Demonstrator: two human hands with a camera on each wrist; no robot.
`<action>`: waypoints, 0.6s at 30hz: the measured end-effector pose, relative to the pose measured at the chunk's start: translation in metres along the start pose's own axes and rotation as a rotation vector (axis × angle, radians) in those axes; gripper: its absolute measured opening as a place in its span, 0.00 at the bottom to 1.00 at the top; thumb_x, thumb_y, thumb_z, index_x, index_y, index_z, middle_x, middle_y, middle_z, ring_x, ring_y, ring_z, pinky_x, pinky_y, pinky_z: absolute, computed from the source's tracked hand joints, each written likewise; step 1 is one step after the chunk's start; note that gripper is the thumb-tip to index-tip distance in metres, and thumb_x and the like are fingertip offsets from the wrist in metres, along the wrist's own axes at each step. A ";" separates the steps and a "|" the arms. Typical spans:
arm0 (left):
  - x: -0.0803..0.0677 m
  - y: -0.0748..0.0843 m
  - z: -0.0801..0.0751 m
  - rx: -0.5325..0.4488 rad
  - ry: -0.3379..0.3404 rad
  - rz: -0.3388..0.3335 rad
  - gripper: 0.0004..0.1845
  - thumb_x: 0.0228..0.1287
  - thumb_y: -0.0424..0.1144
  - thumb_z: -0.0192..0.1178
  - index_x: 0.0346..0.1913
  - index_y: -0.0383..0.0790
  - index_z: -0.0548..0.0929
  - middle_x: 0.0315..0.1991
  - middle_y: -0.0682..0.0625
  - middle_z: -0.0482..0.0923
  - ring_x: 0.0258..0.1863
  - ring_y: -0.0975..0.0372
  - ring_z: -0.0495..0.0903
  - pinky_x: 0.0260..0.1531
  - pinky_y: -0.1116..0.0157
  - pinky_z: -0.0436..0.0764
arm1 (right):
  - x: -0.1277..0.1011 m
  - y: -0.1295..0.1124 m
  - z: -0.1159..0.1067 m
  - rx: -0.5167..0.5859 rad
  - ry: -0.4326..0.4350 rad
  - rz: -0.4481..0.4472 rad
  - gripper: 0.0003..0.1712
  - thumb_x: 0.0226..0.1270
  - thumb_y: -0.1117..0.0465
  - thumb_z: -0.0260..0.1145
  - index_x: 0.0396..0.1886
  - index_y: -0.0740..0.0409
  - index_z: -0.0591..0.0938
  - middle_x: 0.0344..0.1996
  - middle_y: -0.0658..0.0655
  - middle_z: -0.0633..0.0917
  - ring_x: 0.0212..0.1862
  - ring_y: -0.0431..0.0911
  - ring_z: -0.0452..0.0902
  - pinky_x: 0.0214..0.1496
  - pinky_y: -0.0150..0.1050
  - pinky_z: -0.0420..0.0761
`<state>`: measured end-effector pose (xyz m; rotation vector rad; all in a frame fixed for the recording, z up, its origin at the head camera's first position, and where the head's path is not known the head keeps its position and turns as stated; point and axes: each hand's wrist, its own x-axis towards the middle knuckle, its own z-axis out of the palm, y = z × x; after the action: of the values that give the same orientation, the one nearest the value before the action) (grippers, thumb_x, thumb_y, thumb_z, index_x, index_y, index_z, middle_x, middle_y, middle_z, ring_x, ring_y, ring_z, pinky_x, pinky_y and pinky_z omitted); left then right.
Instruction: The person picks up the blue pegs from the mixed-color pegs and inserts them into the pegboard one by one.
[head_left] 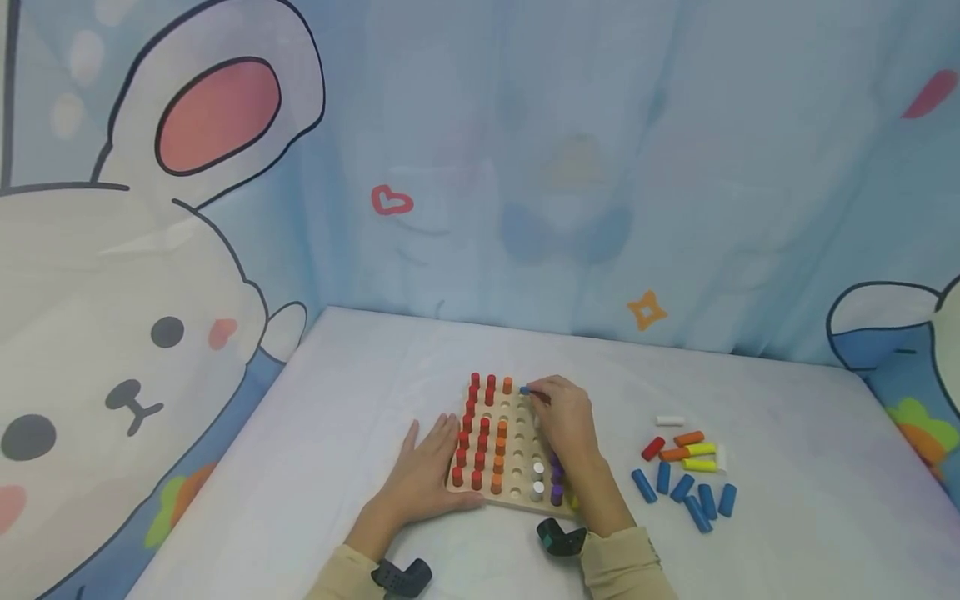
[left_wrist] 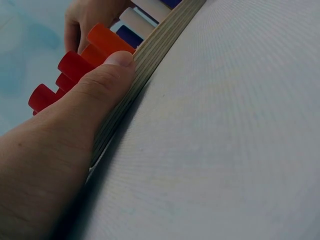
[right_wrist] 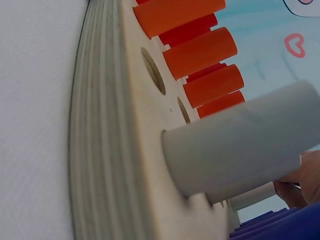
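Note:
A wooden pegboard [head_left: 517, 493] lies on the table, with red, orange, white and purple pegs standing in its holes. My left hand [head_left: 427, 471] rests along its left side, fingers fairly straight. In the left wrist view the thumb [left_wrist: 107, 75] presses the board's near edge. Over the far side of the board, my right hand [head_left: 566, 417] pinches a blue peg [head_left: 526, 390], right of an orange peg [head_left: 507, 385]. Whether the blue peg sits in a hole I cannot tell. The right wrist view shows a white peg [right_wrist: 240, 140] close up, with the right fingers partly visible beyond.
Several loose blue pegs [head_left: 682, 487] lie on the table right of the board. Near them are a red peg [head_left: 653, 448], orange and yellow pegs [head_left: 699, 465], and a white peg [head_left: 670, 421]. A printed curtain [head_left: 480, 275] hangs behind the table [head_left: 810, 500].

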<state>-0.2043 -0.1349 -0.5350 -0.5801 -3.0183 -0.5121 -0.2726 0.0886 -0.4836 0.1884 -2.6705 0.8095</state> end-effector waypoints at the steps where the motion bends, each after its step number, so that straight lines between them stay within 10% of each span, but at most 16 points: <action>1: 0.000 0.000 0.000 0.002 0.000 -0.001 0.64 0.43 0.84 0.44 0.75 0.41 0.50 0.76 0.50 0.49 0.76 0.60 0.45 0.73 0.46 0.38 | 0.000 0.000 0.000 -0.005 -0.003 0.001 0.09 0.59 0.65 0.69 0.41 0.55 0.87 0.42 0.54 0.86 0.48 0.50 0.83 0.52 0.43 0.82; 18: 0.001 -0.001 0.001 0.002 -0.008 -0.003 0.64 0.43 0.84 0.45 0.75 0.41 0.49 0.76 0.50 0.48 0.76 0.59 0.45 0.73 0.46 0.40 | 0.001 -0.001 0.005 -0.017 -0.037 -0.015 0.11 0.60 0.64 0.68 0.43 0.57 0.86 0.44 0.56 0.86 0.50 0.52 0.82 0.55 0.46 0.81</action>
<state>-0.2059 -0.1351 -0.5360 -0.5796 -3.0272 -0.5086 -0.2750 0.0845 -0.4867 0.2208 -2.7064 0.7864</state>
